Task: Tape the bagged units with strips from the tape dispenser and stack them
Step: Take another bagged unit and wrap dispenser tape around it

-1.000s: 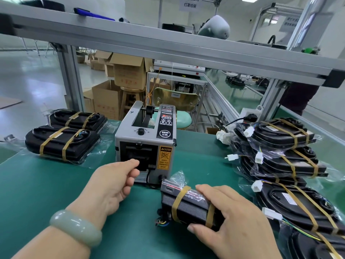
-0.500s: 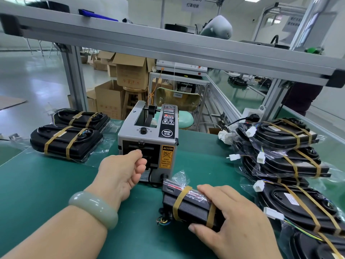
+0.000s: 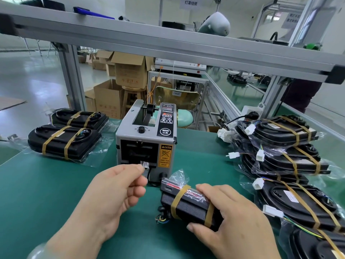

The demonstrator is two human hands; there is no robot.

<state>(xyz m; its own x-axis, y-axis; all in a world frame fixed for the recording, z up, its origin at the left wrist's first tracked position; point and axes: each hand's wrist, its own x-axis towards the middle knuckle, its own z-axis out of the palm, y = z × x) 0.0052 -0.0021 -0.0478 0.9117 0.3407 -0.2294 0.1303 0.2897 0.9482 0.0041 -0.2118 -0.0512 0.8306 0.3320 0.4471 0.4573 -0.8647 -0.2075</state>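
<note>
A grey tape dispenser (image 3: 145, 139) stands in the middle of the green table (image 3: 37, 193). Just in front of its outlet, my left hand (image 3: 115, 191) pinches a short clear tape strip (image 3: 144, 164) between thumb and forefinger. To the right of that hand, a black bagged unit (image 3: 186, 204) lies on the table with two tan tape bands round it. My right hand (image 3: 229, 221) grips its near right end, fingers curled over the top.
Two taped units (image 3: 63, 141) lie at the left, one behind the other. A tall pile of taped units (image 3: 280, 131) with white connectors fills the right side. An aluminium frame beam (image 3: 168, 47) crosses overhead. Cardboard boxes stand behind the table.
My left hand reached into the dispenser outlet and has drawn back toward me with a tape strip pinched in it. My right hand kept its hold on the unit.
</note>
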